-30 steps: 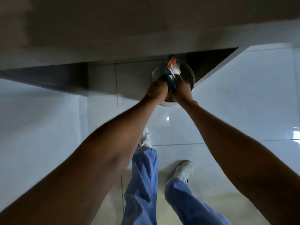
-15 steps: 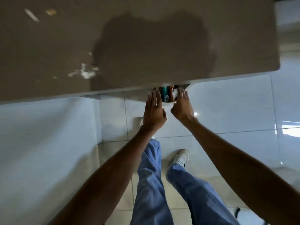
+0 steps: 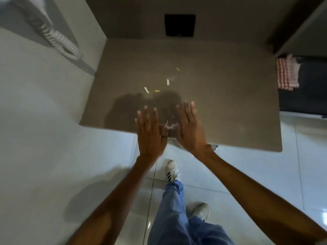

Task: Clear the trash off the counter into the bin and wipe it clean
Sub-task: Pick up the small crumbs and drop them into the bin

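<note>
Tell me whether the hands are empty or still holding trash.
Empty. The left hand and right hand are both spread flat, fingers extended, above the counter edge; nothing is gripped.

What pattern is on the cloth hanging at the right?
Red-and-white checks on the cloth, clearest in the head view.

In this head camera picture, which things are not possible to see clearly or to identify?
- Bin: only a sliver shows, the rest hidden under the counter edge and right hand.
- Small scraps: too small to identify.
- White smear between the hands: blurred, partly hidden by left hand.
- Checked cloth: blurred; what holds it is unclear.
</note>
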`<state>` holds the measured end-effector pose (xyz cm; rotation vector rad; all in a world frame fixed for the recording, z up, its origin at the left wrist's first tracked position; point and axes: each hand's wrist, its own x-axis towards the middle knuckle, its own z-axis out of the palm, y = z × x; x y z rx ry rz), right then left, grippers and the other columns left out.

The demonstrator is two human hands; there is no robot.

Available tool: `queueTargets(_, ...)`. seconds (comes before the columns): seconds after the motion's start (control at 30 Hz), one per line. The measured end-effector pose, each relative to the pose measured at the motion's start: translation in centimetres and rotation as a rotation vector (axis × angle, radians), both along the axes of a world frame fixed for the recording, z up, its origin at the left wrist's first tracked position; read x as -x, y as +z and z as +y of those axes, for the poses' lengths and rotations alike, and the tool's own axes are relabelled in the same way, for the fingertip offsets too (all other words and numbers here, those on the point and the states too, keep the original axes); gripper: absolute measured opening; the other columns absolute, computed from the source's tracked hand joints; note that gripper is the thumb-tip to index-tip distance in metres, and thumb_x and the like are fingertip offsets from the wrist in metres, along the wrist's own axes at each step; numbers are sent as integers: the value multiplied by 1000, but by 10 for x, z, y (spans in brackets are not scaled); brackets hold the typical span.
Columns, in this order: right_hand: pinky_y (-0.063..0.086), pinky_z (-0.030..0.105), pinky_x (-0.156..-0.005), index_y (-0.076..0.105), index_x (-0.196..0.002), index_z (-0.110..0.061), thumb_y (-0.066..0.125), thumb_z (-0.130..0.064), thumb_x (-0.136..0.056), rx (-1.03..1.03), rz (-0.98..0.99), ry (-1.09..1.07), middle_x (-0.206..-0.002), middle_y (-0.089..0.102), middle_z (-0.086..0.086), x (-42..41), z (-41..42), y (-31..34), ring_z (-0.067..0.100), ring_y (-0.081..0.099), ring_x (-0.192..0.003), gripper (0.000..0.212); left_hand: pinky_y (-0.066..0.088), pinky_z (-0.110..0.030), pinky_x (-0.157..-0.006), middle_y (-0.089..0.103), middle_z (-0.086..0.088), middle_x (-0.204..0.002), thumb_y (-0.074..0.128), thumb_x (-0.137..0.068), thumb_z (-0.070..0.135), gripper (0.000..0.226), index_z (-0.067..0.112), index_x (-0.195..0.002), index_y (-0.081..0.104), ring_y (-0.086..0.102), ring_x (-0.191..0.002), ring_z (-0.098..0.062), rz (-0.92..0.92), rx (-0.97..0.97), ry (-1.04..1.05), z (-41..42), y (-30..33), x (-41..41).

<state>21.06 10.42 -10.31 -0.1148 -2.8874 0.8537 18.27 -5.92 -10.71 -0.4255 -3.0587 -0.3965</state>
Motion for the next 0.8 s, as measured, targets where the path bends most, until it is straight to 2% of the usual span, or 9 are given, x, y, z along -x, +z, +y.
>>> queueTargets(0.1, 30, 55, -125, 31, -160, -13, 57, -7, -97, -71, -106, 19, -172, 13, 16, 88, 10, 13, 39, 6, -160, 68, 10, -52, -134, 8, -21, -176, 48, -103, 21, 74, 13, -168, 16, 4, -163, -43, -74, -19, -20, -1, 6, 80)
queueTargets(0.2, 37, 55, -121, 46, -149, -4, 61, 2, -88, -81, -144, -12, -167, 24, 25, 163, 28, 13, 46, 20, -156, 63, 8, -43, -135, 7, -18, -176, 47, -101, 3, 77, 15, -169, 12, 2, -164, -40, -121, 47, -98, -8, 8, 143)
queueTargets(0.27, 40, 47, -119, 58, -139, -3, 56, -6, -99, -142, -193, -23, -160, 38, 26, 202, 41, 11, 44, 38, -148, 40, 10, -36, -133, 16, -12, -176, 41, -105, 1, 66, 14, -167, 24, 8, -165, -35, -176, 62, -173, -14, 8, 172)
queueTargets(0.33, 50, 42, -106, 69, -125, -3, 54, -15, -103, -218, -266, -23, -139, 60, 27, 224, 53, 11, 42, 60, -127, 30, 14, -29, -131, 33, -7, -172, 39, -107, 3, 54, 13, -160, 43, 24, -162, -25, -225, 69, -206, -18, 7, 189)
queueTargets(0.4, 55, 42, -95, 76, -117, -6, 58, -12, -98, -259, -280, -3, -120, 72, 25, 234, 61, 16, 43, 69, -109, 27, 19, -26, -129, 46, -6, -165, 40, -107, 4, 48, 13, -154, 52, 41, -155, -20, -250, 72, -218, -20, 6, 197)
queueTargets(0.47, 58, 41, -87, 79, -106, -9, 62, -9, -92, -301, -290, 44, -109, 76, 22, 239, 65, 24, 41, 71, -98, 22, 29, -30, -125, 55, -10, -158, 44, -105, 5, 46, 11, -149, 58, 51, -147, -24, -250, 60, -229, -20, 6, 202)
queueTargets(0.57, 58, 40, -87, 79, -100, -8, 67, -9, -87, -264, -292, 97, -108, 77, 18, 237, 63, 32, 38, 71, -99, 18, 44, -40, -111, 64, -13, -138, 52, -96, 4, 41, 10, -133, 68, 60, -127, -35, -187, 68, -258, -20, 8, 203)
queueTargets(0.67, 56, 40, -94, 80, -104, -4, 67, 5, -76, -160, -141, 326, -114, 77, 16, 218, 49, 28, 36, 71, -107, 32, 47, -45, -103, 64, -16, -127, 60, -91, 4, 32, 6, -122, 67, 60, -116, -39, -126, 28, -279, -25, 5, 200)
queueTargets(0.8, 59, 40, -84, 80, -95, 0, 67, 12, -71, -176, -94, 487, -103, 77, 20, 201, 39, 13, 39, 73, -96, 30, 58, -43, -99, 70, -22, -124, 72, -86, -2, 26, -2, -112, 72, 69, -112, -42, -46, -117, -405, -18, -2, 185)
